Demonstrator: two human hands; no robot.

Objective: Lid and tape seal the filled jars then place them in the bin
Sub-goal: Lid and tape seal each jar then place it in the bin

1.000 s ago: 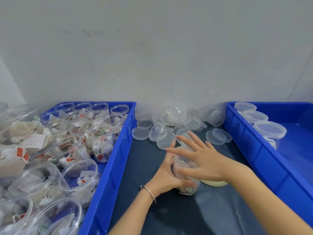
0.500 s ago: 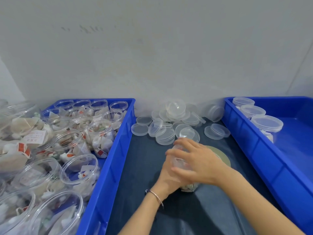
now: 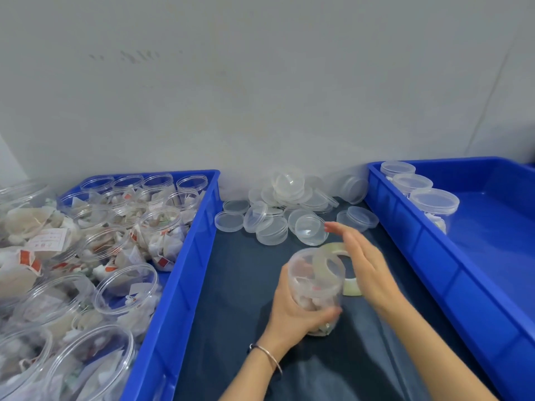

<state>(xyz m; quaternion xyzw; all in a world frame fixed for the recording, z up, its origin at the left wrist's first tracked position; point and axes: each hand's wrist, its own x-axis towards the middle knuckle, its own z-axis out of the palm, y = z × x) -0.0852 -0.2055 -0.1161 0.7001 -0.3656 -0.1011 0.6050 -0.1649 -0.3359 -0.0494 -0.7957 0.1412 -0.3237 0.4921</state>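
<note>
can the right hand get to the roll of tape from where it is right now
Probably yes. The right hand is open and hovers right over the tape roll, which lies on the mat just behind the jar held by the left hand; nothing lies between them.

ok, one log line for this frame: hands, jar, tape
left hand: grips jar, upright on mat | right hand: open, fingers straight, beside jar | tape roll: behind jar | lid: on

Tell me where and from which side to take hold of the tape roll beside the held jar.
Grip the tape roll from the right, thumb through its open centre and fingers over the outer rim. It appears to lie flat behind the jar, which the left hand holds, blocking its left side.
</note>
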